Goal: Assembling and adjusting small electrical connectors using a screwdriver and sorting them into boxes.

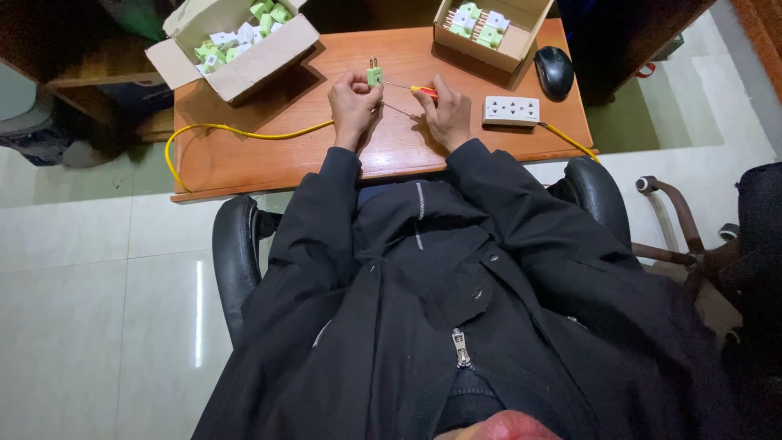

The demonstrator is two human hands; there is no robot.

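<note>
Left hand (353, 104) grasps a green plug (374, 74), prongs up, above the desk (244, 163) centre. Right hand (446, 114) is clenched around a screwdriver (411, 88) with a red-and-yellow handle, its shaft pointing at the plug. A white socket strip (511, 109) lies at 3 o'clock of the right hand. Cardboard boxes (236, 45) of green and white parts sit at 11 and 1 o'clock.

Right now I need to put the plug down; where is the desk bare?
Bare wood lies left of the left hand, around the yellow cable, below the left box. Crowded: the right side, with the socket strip, mouse and right box.
</note>
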